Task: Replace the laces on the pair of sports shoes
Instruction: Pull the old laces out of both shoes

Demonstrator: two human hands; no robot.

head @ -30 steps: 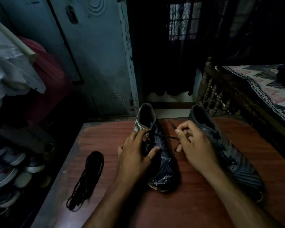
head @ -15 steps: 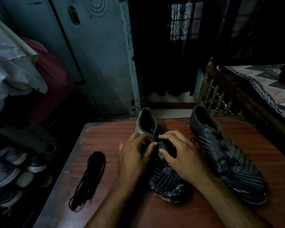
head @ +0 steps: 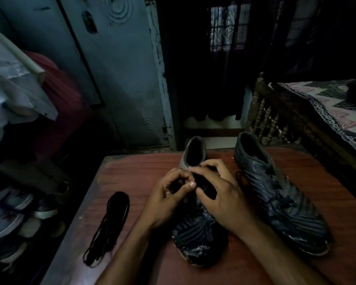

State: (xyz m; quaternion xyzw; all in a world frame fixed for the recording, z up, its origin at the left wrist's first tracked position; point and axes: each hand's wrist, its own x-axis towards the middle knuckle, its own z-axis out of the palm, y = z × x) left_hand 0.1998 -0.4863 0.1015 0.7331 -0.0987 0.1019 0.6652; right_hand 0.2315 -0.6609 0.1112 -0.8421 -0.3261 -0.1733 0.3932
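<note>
Two dark striped sports shoes stand on a reddish wooden table (head: 214, 270). The left shoe (head: 195, 239) lies under both hands, its toe towards me. My left hand (head: 169, 194) and my right hand (head: 220, 194) meet over its lacing area, fingers curled and pinching the black lace there; the lace itself is mostly hidden by the fingers. The right shoe (head: 280, 200) stands untouched to the right, laced. A loose bundle of black laces (head: 109, 225) lies on the table to the left.
A grey metal cupboard (head: 115, 79) stands beyond the table. Several shoes (head: 10, 214) are stacked on a rack at lower left, with cloth hanging above. A wooden bed (head: 317, 112) with a patterned cover borders the table's right side.
My right hand has come from the right of the left shoe onto its lacing, meeting my left hand. Both hands have drawn closer together over the shoe's throat.
</note>
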